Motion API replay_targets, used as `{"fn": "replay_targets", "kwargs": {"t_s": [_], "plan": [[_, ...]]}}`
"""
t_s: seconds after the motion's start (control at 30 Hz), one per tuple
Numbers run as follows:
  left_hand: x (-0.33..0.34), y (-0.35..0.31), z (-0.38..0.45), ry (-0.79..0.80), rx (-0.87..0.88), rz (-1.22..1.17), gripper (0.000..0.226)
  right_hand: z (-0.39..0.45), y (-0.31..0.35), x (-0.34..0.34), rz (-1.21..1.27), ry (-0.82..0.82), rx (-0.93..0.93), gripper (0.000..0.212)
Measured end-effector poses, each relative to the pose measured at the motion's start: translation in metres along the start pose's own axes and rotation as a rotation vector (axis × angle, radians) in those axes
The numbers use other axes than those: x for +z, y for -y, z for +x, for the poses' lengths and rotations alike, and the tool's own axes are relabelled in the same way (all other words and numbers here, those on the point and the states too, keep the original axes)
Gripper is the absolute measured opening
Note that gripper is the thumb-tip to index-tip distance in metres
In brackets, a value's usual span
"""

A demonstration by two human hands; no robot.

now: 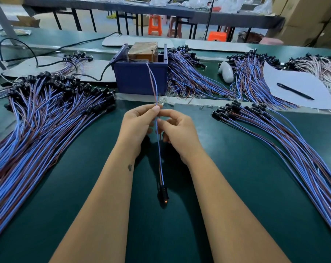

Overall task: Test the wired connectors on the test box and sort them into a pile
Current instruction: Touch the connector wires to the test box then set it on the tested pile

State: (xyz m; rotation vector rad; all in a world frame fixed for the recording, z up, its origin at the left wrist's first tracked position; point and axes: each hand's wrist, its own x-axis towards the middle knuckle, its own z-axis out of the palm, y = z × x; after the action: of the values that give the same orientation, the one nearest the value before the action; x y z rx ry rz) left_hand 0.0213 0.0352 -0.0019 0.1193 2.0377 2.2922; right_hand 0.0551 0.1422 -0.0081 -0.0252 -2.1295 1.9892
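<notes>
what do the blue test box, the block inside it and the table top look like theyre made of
Blue test box: likely moulded plastic, judging by its even matte colour and thin straight walls. Block inside: brown, seemingly wrapped in glossy tape or film, since its top shows sheen; what lies under the wrap cannot be told. Table top: dark green mat, probably rubber or vinyl, smooth with soft reflections.

Factory assembly floor (long green benches (236,149)), wire-harness piles (47,114), cartons (303,16)
</notes>
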Motion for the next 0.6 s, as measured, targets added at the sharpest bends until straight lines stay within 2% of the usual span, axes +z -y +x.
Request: {"fn": "replay_targets", "kwargs": {"t_s": [0.13, 0.2, 0.27, 0.33, 0.4, 0.43, 0.5, 0.6], "plan": [[-0.003, 0.001, 0.003, -0.057, 0.033, 0.011, 0.01, -0.001, 0.001, -0.002, 0.027, 0.04, 0.024, 0.02], [-0.005, 0.001, 0.006, -0.064, 0.006, -0.078, 0.011, 0.0, 0.001, -0.001, 0.046, 0.057, 0.042, 0.025], [-0.007, 0.0, 0.008, -0.064, -0.011, -0.222, 0.013, 0.0, -0.002, 0.002, -0.076, 0.071, 0.012, 0.029], [-0.009, -0.002, 0.009, -0.067, -0.022, -0.342, 0.014, 0.0, -0.006, 0.003, -0.267, 0.124, -0.042, 0.047], [-0.011, -0.001, 0.01, -0.09, -0.021, -0.371, 0.017, -0.002, -0.007, 0.004, -0.27, 0.173, -0.068, 0.063], [-0.012, 0.001, 0.01, -0.109, -0.019, -0.347, 0.019, -0.002, -0.006, 0.004, -0.176, 0.182, -0.075, 0.061], [-0.011, 0.002, 0.01, -0.15, -0.017, -0.258, 0.021, -0.003, -0.001, 0.001, 0.07, 0.16, -0.077, 0.044], [-0.01, 0.002, 0.007, -0.133, 0.043, -0.152, 0.02, 0.001, -0.001, -0.006, 0.211, -0.007, -0.027, 0.025]]}}
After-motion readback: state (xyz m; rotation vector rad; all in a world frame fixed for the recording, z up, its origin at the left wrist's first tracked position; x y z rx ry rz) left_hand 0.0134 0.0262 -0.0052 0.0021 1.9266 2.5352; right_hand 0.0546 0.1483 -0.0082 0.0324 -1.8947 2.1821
